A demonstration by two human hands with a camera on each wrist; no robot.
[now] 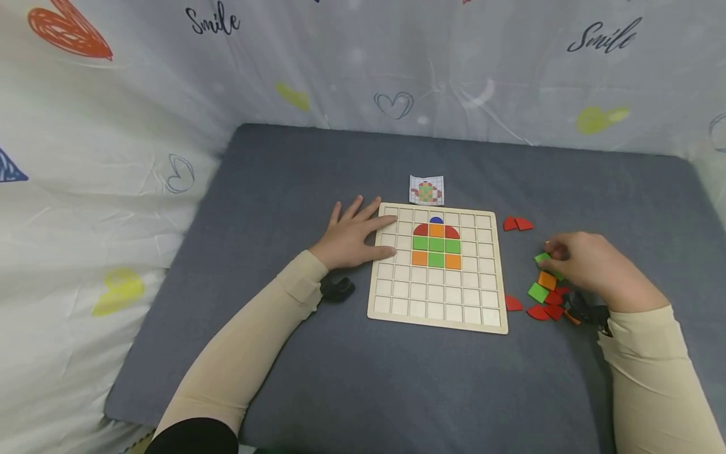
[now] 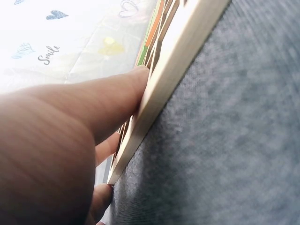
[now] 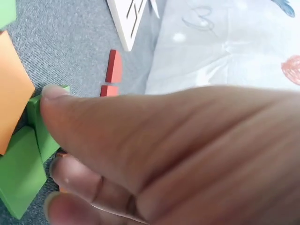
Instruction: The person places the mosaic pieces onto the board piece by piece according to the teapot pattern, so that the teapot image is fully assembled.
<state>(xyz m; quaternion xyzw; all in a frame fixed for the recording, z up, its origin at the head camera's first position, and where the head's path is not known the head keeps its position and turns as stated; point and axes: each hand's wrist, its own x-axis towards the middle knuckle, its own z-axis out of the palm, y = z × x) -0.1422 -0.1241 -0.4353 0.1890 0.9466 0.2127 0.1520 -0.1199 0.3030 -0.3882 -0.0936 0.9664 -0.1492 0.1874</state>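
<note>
My left hand [image 1: 353, 239] rests on the left edge of a wooden grid board [image 1: 435, 293], fingers spread, with thumb and index finger over its cells. In the left wrist view the thumb [image 2: 108, 98] lies on the board's rim. Tiles sit in the upper middle: a blue half-round [image 1: 436, 220], red quarter-rounds [image 1: 421, 230], green squares [image 1: 436, 244] and orange squares [image 1: 420, 258]. Right of the board, my right hand [image 1: 590, 265] pinches a green square tile [image 1: 542, 258], its thumb against the tile [image 3: 41, 124] in the right wrist view. Part of that tile is hidden.
A small picture card [image 1: 427, 191] lies behind the board. Two red quarter-rounds [image 1: 517, 224] lie at its upper right. Below my right hand is a loose pile with an orange tile [image 1: 547, 280], a green tile [image 1: 538, 292] and several red pieces [image 1: 537, 312]. A printed curtain [image 1: 351, 63] borders the table.
</note>
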